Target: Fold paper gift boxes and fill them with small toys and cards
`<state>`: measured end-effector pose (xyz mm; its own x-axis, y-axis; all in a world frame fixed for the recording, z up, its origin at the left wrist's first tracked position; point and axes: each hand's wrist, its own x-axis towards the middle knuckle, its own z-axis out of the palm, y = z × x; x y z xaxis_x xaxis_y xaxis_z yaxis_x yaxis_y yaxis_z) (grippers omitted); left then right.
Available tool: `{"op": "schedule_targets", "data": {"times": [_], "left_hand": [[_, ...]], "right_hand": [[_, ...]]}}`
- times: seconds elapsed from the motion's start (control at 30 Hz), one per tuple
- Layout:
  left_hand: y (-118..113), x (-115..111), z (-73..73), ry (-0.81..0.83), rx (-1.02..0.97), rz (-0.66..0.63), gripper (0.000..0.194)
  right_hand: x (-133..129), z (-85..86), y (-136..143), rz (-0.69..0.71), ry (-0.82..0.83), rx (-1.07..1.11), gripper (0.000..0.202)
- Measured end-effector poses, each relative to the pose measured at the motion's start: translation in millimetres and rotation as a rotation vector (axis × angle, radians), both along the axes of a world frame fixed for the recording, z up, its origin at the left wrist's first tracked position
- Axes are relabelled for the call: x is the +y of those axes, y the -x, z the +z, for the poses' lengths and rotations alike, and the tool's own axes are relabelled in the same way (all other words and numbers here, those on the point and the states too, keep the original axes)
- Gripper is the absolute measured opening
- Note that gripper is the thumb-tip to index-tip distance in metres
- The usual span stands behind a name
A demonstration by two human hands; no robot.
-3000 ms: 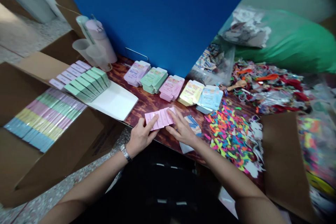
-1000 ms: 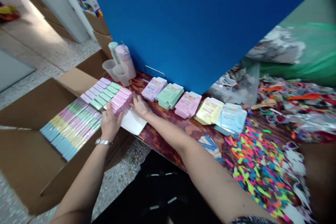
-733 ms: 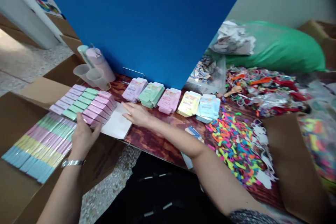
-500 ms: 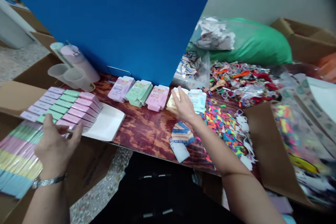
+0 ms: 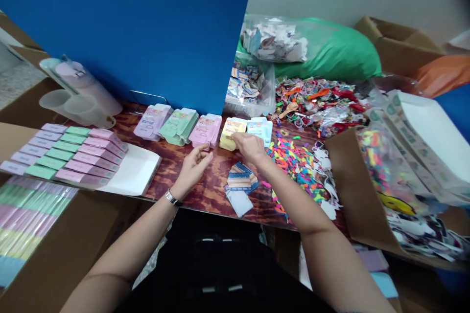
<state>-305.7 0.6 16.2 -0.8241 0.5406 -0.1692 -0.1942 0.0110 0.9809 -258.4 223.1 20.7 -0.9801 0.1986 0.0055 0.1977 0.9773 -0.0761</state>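
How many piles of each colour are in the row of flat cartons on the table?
Purple pile: 1
Green pile: 1
Pink pile: 1
Yellow pile: 1
Blue pile: 1
Total: 5 piles

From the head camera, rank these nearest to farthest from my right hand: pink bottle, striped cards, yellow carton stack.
1. Yellow carton stack, immediately left of your right hand.
2. Striped cards, on your side of it.
3. Pink bottle, far left.
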Motion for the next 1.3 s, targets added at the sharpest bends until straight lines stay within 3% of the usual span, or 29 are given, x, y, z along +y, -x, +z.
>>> {"op": "schedule_targets", "data": {"times": [0.1,0.2,0.3,0.4,0.5,0.6,0.7,0.77,0.87,0.97,1.07,1.17,1.23,1.3], "left_hand": [[-4,12,6.1,-0.096,-0.302,0.019,0.071],[-10,15,17.1,-0.226,-0.416,-0.079,0.066],[-19,18,21.2,-0.249,-0.401,-0.113,0.070],[-28,21,14.0,-0.215,-0.283,-0.049,0.073],[-31,21,3.0,-0.134,-0.156,0.003,0.070],[-31,16,-3.1,0.055,0.057,0.046,0.065],[-35,9,-4.0,0.264,0.355,0.072,0.063],[-40,6,-4.3,0.299,0.535,0.071,0.074],[-45,3,-7.3,0.309,0.780,0.048,0.085],[-45,-1,-13.1,0.364,0.964,-0.012,0.071],[-42,-4,-17.8,0.442,1.071,-0.044,0.063],[-41,-6,-18.8,0.482,1.091,-0.033,0.071],[-40,-8,-18.3,0.491,1.081,-0.045,0.077],[-40,-8,-18.1,0.500,1.071,-0.068,0.079]], "right_hand": [[-9,1.5,-28,0.104,0.044,0.362,0.034],[-26,6.9,-61,0.463,-0.001,0.616,0.031],[-44,9.4,-83,0.741,-0.103,0.688,0.025],[-56,4.5,-93,0.818,-0.179,0.681,0.018],[-62,0.0,-98,0.836,-0.119,0.645,0.018],[-67,3.2,-100,0.734,0.029,0.682,0.024],[-73,10.1,-96,0.412,0.116,0.811,0.037],[-77,13.6,-91,0.256,0.113,0.806,0.037],[-80,16.8,-86,0.212,0.248,0.683,0.027],[-81,17.4,-85,0.180,0.591,0.566,0.027],[-81,13.6,-83,-0.028,0.964,0.547,0.038],[-80,9.6,-76,-0.172,1.264,0.474,0.037],[-79,11.0,-71,-0.157,1.353,0.386,0.034],[-76,16.1,-68,-0.114,1.327,0.332,0.033]]}}
